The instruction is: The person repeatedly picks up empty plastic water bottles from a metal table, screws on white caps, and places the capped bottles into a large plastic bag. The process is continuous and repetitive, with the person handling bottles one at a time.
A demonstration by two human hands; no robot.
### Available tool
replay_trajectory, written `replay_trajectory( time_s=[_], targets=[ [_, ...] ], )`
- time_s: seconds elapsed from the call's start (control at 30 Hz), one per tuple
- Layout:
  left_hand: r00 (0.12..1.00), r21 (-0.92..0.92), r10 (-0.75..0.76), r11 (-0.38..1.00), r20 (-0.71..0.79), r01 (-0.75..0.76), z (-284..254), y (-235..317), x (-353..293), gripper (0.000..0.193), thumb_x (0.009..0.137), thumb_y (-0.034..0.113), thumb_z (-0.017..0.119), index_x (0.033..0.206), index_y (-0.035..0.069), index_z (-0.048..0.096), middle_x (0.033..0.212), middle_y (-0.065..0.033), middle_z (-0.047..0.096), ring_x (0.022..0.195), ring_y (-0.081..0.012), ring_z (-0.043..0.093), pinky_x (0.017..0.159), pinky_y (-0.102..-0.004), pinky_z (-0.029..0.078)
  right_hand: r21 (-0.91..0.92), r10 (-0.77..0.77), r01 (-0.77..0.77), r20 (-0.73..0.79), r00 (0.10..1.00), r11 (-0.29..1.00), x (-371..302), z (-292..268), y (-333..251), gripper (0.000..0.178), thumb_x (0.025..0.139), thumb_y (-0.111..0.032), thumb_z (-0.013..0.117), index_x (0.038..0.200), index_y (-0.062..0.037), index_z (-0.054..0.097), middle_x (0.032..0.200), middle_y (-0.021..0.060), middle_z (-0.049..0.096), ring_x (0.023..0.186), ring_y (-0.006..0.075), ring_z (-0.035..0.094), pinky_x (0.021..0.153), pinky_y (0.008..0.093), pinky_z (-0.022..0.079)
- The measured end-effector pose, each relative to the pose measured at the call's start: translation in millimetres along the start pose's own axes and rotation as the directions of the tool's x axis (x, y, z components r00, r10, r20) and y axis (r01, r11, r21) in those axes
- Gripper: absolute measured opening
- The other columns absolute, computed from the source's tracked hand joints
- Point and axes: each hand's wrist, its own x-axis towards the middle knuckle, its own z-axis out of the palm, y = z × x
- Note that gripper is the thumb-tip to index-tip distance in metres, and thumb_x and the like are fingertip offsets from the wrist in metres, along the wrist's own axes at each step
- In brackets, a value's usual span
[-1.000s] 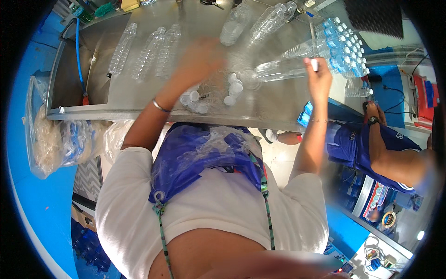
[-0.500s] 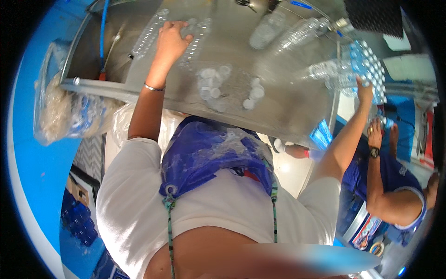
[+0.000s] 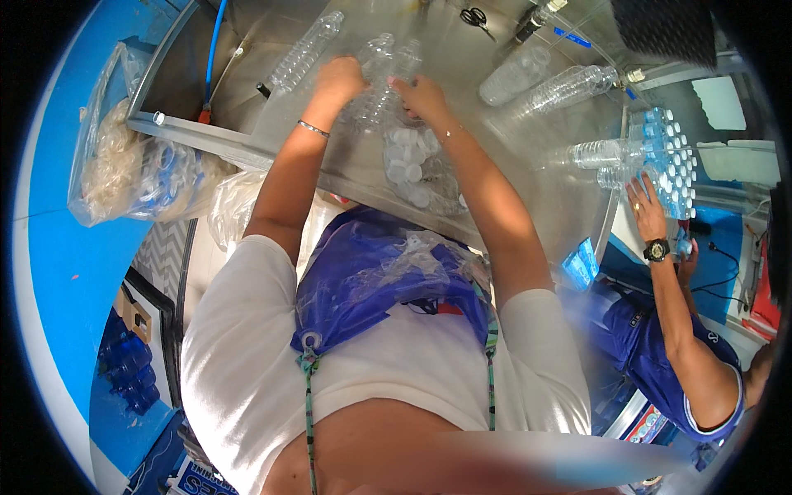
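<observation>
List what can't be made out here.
Left hand, head view: its own back hides the fingertips, so the exact grip on the clear bottles is uncertain.
White caps, head view: they overlap one another, hiding how many there are.
Dark textured panel, head view: the upper edge cuts it off.

Both arms (image 3: 499, 210) outstretched, left grip (image 3: 340, 78) near right grip (image 3: 421, 97), right fingers (image 3: 401, 84) bent

Right hand (image 3: 423, 97) at clear bottle (image 3: 407, 58)
</observation>
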Motion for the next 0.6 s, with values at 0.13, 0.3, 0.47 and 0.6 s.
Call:
replay_trajectory(
  time_s=[0.13, 0.3, 0.47, 0.6],
  targets=[
    [0.968, -0.218, 0.095, 0.965, -0.23, -0.146, -2, 3, 15, 0.063, 0.072, 0.029, 0.078, 0.121, -0.001, 0.053, 0.116, -0.0221, 0.061, 0.107, -0.0341, 0.06, 0.089, -0.0418, 0.049, -0.054, -0.243, 0.238, -0.291, 0.925, 0.97, 15, -9, -9, 0.079, 0.071, -0.033, 0.08, 0.133, -0.0003, 0.043, 0.095, 0.0126, 0.063, 0.071, 0.019, 0.062, 0.06, 0.0313, 0.051],
    [0.845, -0.585, 0.087, 0.684, -0.527, -0.436, 22, 34, 61, 0.065, 0.071, 0.02, 0.079, 0.124, 0.001, 0.047, 0.118, -0.0173, 0.058, 0.11, -0.0306, 0.058, 0.093, -0.0381, 0.046, -0.223, -0.474, 0.43, -0.573, 0.668, 0.875, 35, -56, -11, 0.08, 0.068, -0.02, 0.081, 0.132, -0.0062, 0.036, 0.108, 0.0145, 0.059, 0.098, 0.0258, 0.059, 0.082, 0.0376, 0.049],
    [0.82, -0.638, 0.062, 0.595, -0.569, -0.488, 50, 67, 90, 0.071, 0.068, 0.012, 0.075, 0.128, -0.002, 0.041, 0.122, -0.0185, 0.052, 0.117, -0.0346, 0.05, 0.097, -0.0404, 0.043, -0.268, -0.541, 0.486, -0.584, 0.605, 0.832, 62, -56, -3, 0.078, 0.069, -0.016, 0.079, 0.133, -0.0054, 0.034, 0.115, 0.018, 0.057, 0.102, 0.0294, 0.058, 0.084, 0.0384, 0.048],
    [0.639, -0.243, 0.122, 0.858, -0.759, -0.453, 31, 48, 83, 0.067, 0.066, 0.018, 0.077, 0.123, 0.0, 0.048, 0.118, -0.0175, 0.054, 0.114, -0.0336, 0.051, 0.094, -0.043, 0.044, -0.326, -0.579, 0.499, -0.623, 0.525, 0.803, 68, -51, 4, 0.08, 0.071, -0.015, 0.078, 0.136, -0.0031, 0.033, 0.12, 0.0203, 0.053, 0.105, 0.0302, 0.057, 0.086, 0.0399, 0.048]
  ],
)
